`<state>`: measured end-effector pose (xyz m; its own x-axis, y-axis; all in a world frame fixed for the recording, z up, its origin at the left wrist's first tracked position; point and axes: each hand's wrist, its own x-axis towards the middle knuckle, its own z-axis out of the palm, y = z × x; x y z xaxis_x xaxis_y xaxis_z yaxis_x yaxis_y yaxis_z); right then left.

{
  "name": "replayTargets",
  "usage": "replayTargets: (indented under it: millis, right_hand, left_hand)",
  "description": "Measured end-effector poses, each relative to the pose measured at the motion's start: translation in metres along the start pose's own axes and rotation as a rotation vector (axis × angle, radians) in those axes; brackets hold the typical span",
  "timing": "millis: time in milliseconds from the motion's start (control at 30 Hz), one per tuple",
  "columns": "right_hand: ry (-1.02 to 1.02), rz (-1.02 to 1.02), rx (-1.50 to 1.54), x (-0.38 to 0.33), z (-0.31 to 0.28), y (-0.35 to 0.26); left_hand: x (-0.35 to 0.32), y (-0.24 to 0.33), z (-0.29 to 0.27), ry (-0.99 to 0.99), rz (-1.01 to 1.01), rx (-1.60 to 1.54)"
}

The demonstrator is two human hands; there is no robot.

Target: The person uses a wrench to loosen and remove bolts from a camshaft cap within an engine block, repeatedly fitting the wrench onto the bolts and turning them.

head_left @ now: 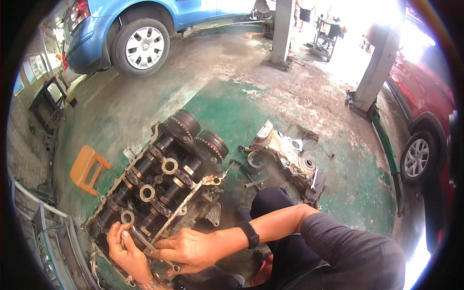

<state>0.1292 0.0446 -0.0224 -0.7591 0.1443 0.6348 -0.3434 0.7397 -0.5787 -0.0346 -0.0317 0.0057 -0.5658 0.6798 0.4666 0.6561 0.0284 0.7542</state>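
Observation:
A large engine cylinder head (157,181), its camshafts exposed, stands before me on the left. Over its near end, my right hand (191,251) is closed on a grey metal wrench (143,240), whose ring end shows under the fingers. My left hand (128,251) lies just left of the wrench's upper end with its fingers curled. Whether those fingers grip the wrench or some small part is hidden. Close to the left fingertips is one of the head's round tube openings (127,217). Two dark toothed cam gears (212,145) sit at the far end.
A silver engine cover (285,150) lies on the green floor at right, with a wrench (314,179) on it. An orange stool (89,166) stands at left. A blue car (193,12), a red car (418,87) and lift posts (282,34) stand farther out.

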Motion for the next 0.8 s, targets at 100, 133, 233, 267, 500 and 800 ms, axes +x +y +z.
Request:
replayTargets:
  millis: [100,133,233,267,500,800]
  right_hand:
    - [0.001,0.005,0.006,0.003,-0.003,-0.007]
    - [-0.001,0.003,0.004,0.003,-0.003,-0.007]
    - [-0.031,0.0,0.003,0.003,-0.005,-0.009]
    - [0.021,-0.007,0.02,0.003,-0.005,-0.01]
    - [0.135,-0.038,0.075,0.007,-0.021,-0.009]
    - [0.302,0.407,0.239,0.013,-0.067,-0.007]
  left_hand:
    - [0.0,-0.008,-0.002,0.004,-0.1,-0.105]
    - [0.0,-0.005,-0.001,0.007,-0.099,-0.106]
    - [0.0,0.002,0.0,-0.006,0.048,0.063]
    - [-0.001,-0.004,0.0,0.001,-0.024,-0.038]
    - [-0.001,-0.008,-0.001,0.001,0.104,0.046]
    - [0.0,0.014,0.003,0.082,-0.016,-0.049]
